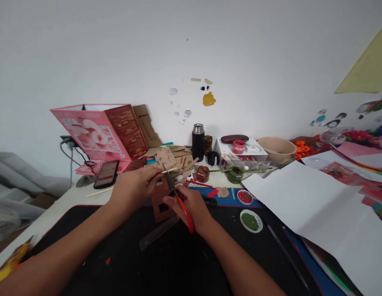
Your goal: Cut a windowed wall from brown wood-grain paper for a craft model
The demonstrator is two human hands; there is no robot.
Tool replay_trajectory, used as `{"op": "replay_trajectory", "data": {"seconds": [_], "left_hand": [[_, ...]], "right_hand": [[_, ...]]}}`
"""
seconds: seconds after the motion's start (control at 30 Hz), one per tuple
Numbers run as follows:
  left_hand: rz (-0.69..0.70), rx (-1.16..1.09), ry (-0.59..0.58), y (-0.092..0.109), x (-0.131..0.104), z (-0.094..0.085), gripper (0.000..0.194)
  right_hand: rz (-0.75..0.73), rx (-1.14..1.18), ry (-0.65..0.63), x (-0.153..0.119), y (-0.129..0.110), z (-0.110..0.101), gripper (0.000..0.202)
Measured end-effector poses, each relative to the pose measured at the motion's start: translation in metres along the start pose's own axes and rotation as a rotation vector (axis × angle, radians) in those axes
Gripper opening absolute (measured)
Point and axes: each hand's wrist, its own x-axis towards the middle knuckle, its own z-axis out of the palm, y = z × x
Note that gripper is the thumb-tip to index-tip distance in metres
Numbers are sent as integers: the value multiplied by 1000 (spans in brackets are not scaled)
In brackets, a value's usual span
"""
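Observation:
My left hand (132, 186) is closed in a pinch on a thin pale wooden stick (171, 169), whose end sticks out to the right of the fingers. My right hand (194, 206) grips red-handled scissors (186, 214). The blades point up and away and cross the stick just beyond my left fingertips; whether they touch it I cannot tell. Below the hands, a brown-painted cardboard piece (156, 207) with a cut-out lies on the black mat (116, 255), partly covered by my right hand. A clear ruler (158, 233) rests near it.
Cardboard scraps (165, 157), a black bottle (198, 142) and paint jars (203, 174) stand behind the hands. A lid of green paint (251, 221) and a lid of red paint (245, 197) are to the right, beside white paper (317, 205). A phone (106, 174) leans against the pink box (92, 137) at left.

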Motion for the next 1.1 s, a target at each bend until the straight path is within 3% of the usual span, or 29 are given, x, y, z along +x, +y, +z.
{"op": "replay_trajectory", "data": {"seconds": [0.27,0.43,0.57,0.73,0.87,1.1], "left_hand": [[71,323,-40,3,-8,8,38],[155,361,-61,1,-13,12,42],[106,321,-115,9,-16,8,36],[7,140,-141,6,-14,4,32],[-30,-203,-151,-8,-9,5,36],[-32,-629,-363,-25,4,1,38]], "right_hand": [[17,61,26,1,7,5,45],[90,98,-27,-2,4,9,47],[122,29,-43,-7,3,13,40],[66,-139,7,-10,3,19,37],[71,-284,20,-11,0,22,30],[17,-438,20,-11,-2,24,22]]}}
